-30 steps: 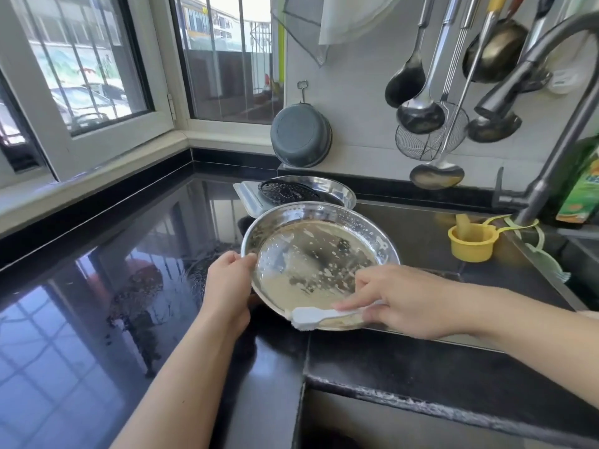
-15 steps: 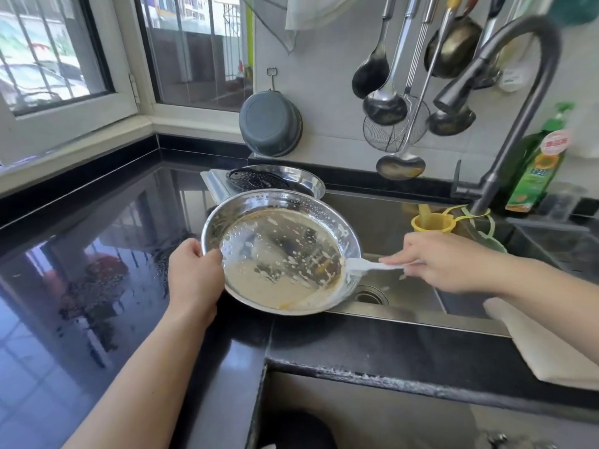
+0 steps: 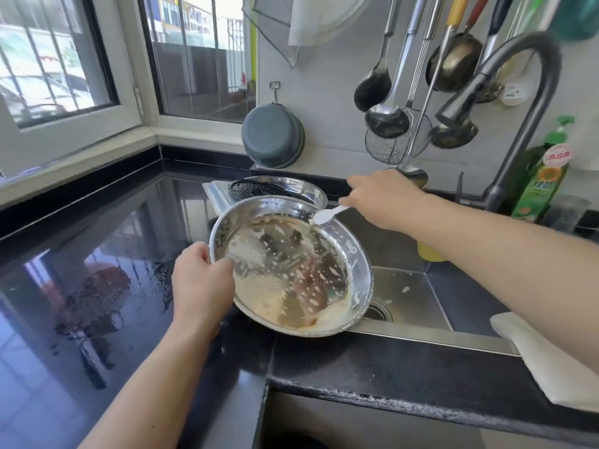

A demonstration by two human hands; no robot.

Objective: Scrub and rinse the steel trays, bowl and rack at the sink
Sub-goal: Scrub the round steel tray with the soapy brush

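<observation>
My left hand (image 3: 201,283) grips the tray (image 3: 291,267) at the sink's (image 3: 421,296) left edge while my right hand (image 3: 382,199), pinching the brush (image 3: 327,215), has swung up to its far rim, scrubbing unfinished.

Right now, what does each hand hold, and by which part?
The left hand grips the round steel tray by its left rim. The right hand pinches a white brush by its handle end; its head touches the tray's far rim.
</observation>
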